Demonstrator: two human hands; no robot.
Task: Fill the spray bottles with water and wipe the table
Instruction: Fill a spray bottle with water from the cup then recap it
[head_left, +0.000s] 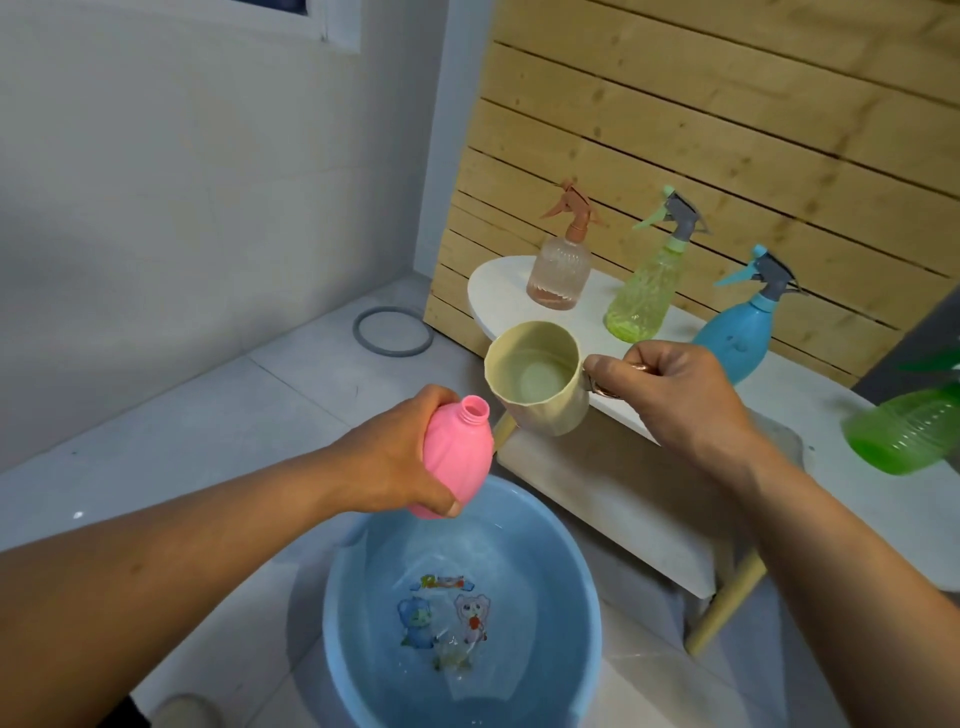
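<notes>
My left hand (395, 462) grips a pink bottle (460, 457) with no spray head, its open neck tilted up to the right. My right hand (675, 395) holds a cream cup (535, 374) by its handle, with some water in it, just right of the bottle's neck. Both hang above a blue basin (582, 597) holding water and a cartoon print. On the white table (587, 312) stand a clear pinkish spray bottle (560, 270), a yellow-green spray bottle (644, 296) and a blue spray bottle (737, 332). A green bottle (904, 436) lies at the right edge.
A slatted wooden panel (727, 130) backs the table. A grey ring (393, 331) lies on the tiled floor by the white wall. The table's wooden leg (727, 603) slants down beside the basin. A shoe tip (182, 712) shows at the bottom left.
</notes>
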